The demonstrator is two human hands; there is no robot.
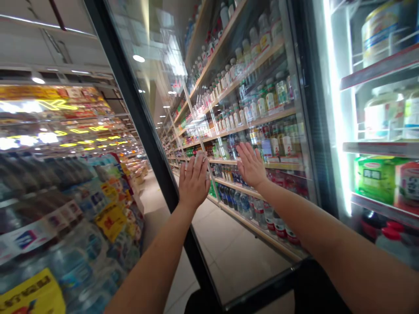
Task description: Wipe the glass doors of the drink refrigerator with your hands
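Note:
A glass door [225,244] with a dark frame stands swung out in front of me. Flat against its pane lies my left hand [194,181], with a pale crumpled piece of tissue or cloth [202,155] showing beneath its fingertips. The fingers are stretched and cover most of that piece. Farther right, my right hand [252,165] is at the same pane, palm toward it, with its fingers extended and nothing in them. Whether the right palm fully touches the glass I cannot tell.
To the right stands a lit fridge with shelves [379,150] of bottles and packs. Bottled drinks [75,266] are stacked at the left. Rows of bottles [242,113] on wooden shelves appear in the pane. A tiled aisle [152,196] runs beyond the door frame [140,104].

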